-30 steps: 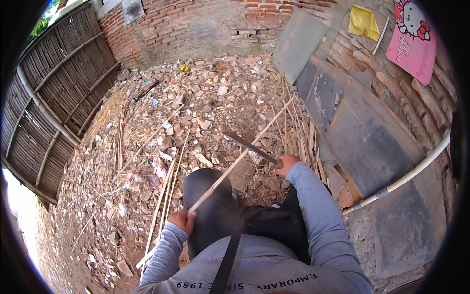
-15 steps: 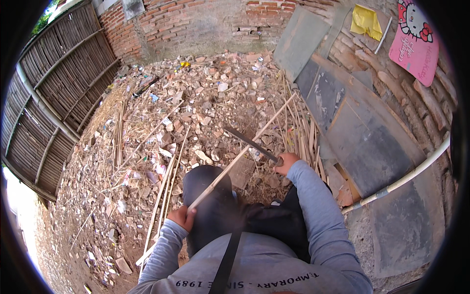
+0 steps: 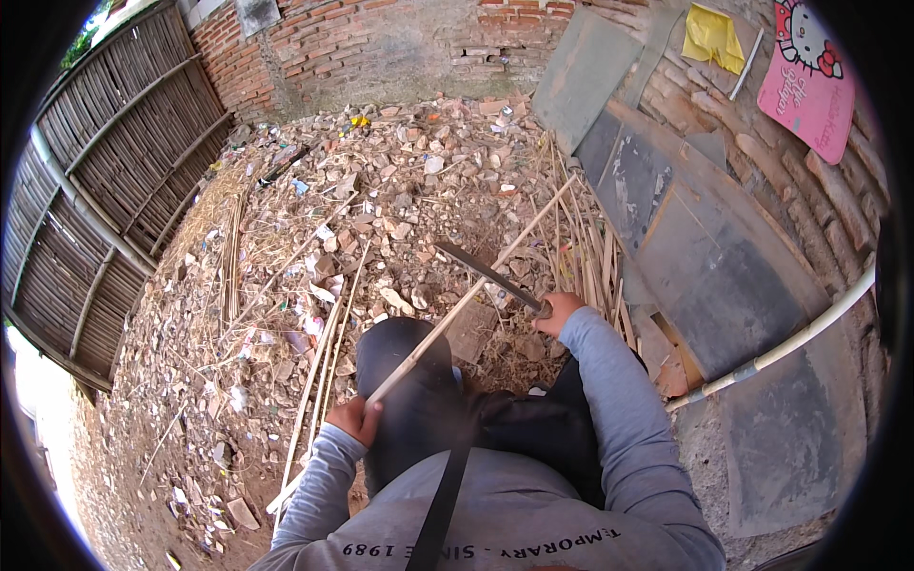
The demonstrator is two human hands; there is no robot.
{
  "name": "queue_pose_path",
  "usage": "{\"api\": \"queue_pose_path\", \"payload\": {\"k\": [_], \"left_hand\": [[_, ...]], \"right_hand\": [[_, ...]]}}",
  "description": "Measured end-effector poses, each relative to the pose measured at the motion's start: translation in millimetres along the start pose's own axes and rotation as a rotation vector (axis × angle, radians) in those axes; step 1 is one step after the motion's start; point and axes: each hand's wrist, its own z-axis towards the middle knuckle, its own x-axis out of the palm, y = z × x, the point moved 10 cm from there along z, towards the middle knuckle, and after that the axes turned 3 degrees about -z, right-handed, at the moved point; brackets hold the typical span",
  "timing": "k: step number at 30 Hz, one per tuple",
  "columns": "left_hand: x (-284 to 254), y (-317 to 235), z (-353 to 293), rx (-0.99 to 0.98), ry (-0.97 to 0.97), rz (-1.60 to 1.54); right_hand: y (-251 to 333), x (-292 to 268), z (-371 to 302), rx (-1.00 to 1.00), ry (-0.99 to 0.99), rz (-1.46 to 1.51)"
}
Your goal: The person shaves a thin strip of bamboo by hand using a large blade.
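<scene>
My left hand is closed round the near part of a long pale bamboo strip. The strip slants up and to the right over my dark-clad knee, its far end above the rubble. My right hand grips the handle of a machete, whose dark blade points up and to the left. Blade and strip cross at mid-strip; whether they touch I cannot tell. More bamboo strips lie on the ground beside my left forearm, running away from me.
Broken brick and stone rubble covers the ground. A bundle of bamboo strips lies at the right, next to grey boards and a pale pole. A bamboo fence stands left, a brick wall ahead.
Both hands, the bamboo strip and the machete hold almost the same place. Only a very slight shift of the whole view shows.
</scene>
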Motion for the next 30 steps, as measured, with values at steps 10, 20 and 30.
{"api": "queue_pose_path", "payload": {"k": [10,20,30], "left_hand": [[-1.7,-2.6,0.5,0.007,-0.016,0.005],[0.6,-1.1,-0.2,-0.053,0.064,0.005],[-1.0,-2.4,0.4,-0.02,0.014,-0.012]], "right_hand": [[-3.1,0.6,1.7,0.017,-0.01,-0.024],[-1.5,1.9,1.7,-0.028,-0.031,0.015],[-4.2,5.1,5.0,-0.016,-0.01,0.0]]}}
